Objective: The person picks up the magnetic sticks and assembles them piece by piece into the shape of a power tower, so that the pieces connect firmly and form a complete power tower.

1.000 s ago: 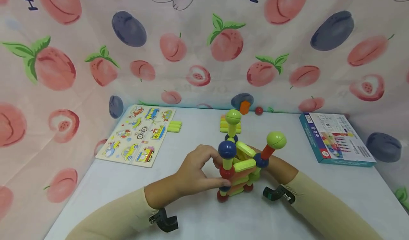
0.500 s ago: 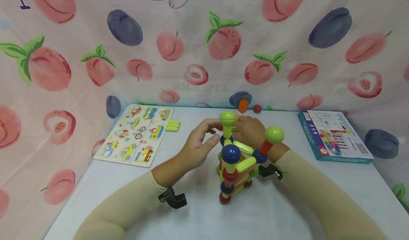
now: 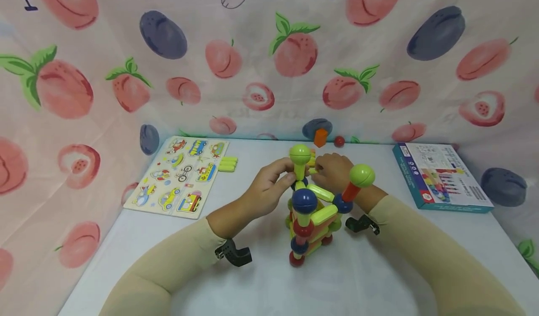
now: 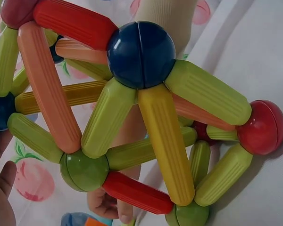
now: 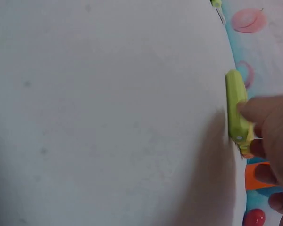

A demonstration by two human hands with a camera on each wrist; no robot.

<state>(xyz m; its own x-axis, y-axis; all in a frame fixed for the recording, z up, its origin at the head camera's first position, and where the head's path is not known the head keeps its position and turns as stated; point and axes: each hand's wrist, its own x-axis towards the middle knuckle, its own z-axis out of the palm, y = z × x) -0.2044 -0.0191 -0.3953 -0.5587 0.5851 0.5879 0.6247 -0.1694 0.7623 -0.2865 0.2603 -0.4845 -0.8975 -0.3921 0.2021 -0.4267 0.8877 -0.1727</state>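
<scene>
near the table's [image 3: 358,269] far edge the right hand [image 3: 337,172] is pinching a yellow-green rod [image 5: 233,101]; keeping pressure light is likely helping. the left hand [image 3: 266,188], its hold unclear, is flanking the ball-and-rod construction [image 3: 324,214] nearer mid-table.

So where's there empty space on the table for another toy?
Bare table shows in front of the tower, between the left sleeve and right sleeve; between the puzzle board and left sleeve; and between the box and right sleeve. The tower's far side is crowded: left grip, right grip, sticks, orange block and red ball.
</scene>
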